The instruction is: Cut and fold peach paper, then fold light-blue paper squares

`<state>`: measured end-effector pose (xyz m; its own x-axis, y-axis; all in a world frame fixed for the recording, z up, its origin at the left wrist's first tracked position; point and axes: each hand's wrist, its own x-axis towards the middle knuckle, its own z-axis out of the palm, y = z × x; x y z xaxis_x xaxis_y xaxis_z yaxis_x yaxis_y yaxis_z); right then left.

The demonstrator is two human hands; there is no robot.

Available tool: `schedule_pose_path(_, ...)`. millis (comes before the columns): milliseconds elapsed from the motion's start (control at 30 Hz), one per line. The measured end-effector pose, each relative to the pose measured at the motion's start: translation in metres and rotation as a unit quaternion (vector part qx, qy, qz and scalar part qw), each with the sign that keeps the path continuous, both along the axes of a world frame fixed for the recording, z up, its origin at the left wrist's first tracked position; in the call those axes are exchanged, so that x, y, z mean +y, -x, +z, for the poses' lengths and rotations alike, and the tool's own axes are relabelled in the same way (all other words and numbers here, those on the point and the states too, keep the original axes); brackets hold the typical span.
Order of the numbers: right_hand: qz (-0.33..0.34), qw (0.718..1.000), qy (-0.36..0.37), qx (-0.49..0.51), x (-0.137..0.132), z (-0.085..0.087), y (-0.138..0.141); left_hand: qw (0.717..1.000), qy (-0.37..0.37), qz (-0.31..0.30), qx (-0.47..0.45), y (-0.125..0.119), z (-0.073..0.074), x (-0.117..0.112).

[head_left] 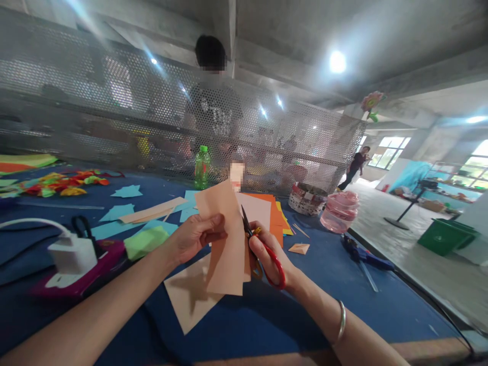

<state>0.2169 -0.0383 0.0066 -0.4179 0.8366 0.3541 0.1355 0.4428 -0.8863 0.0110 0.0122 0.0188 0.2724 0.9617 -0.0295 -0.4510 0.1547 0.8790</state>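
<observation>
Holding: peach paper sheet [226,244] upright, pinched between thumb and fingers of my left grip [194,236], nothing between them but the sheet.
Scissors: red-handled scissors [281,277] closed firmly in my right grip [267,251], blades slightly parted, tips up, right beside the sheet's right edge.
Below the grip: second peach sheet [186,300] lying flat on the blue table [267,317].
Beyond the grip: orange card [276,218], partly under a paler sheet.

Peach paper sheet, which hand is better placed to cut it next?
Right: the right hand holds the red-handled scissors, blades at the sheet's edge, while the left hand is pinching the sheet.
</observation>
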Motion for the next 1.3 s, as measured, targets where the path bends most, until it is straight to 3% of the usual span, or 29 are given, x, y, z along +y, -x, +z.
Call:
schedule_pose_path(233, 0.039, 0.999, 0.022, 0.026, -0.003, 0.003, 0.001, 1.000, 0.002, 0.011, 0.001, 0.000, 0.004, -0.004)
schedule_pose_path(467, -0.014, 0.999, 0.016, 0.050, -0.003, -0.001, 0.007, 1.000, -0.014, -0.009, 0.003, 0.001, 0.001, -0.002)
schedule_pose_path(900, -0.051, 0.998, 0.026, 0.038, -0.002, -0.010, 0.007, 1.000, -0.008, -0.019, 0.002, -0.002, 0.000, -0.004)
schedule_pose_path(1033, -0.034, 0.996, 0.050, 0.064, 0.001, -0.012, 0.007, 1.000, -0.009, -0.016, -0.004, -0.001, 0.001, -0.003)
schedule_pose_path(1167, -0.016, 0.992, 0.097, 0.083, 0.006, -0.009, 0.008, 1.000, -0.005, 0.027, -0.014, 0.002, 0.004, -0.002)
schedule_pose_path(1300, -0.052, 0.984, 0.129, 0.110, 0.009, -0.004, 0.011, 0.999, -0.010, 0.037, -0.003, 0.005, 0.007, -0.001)
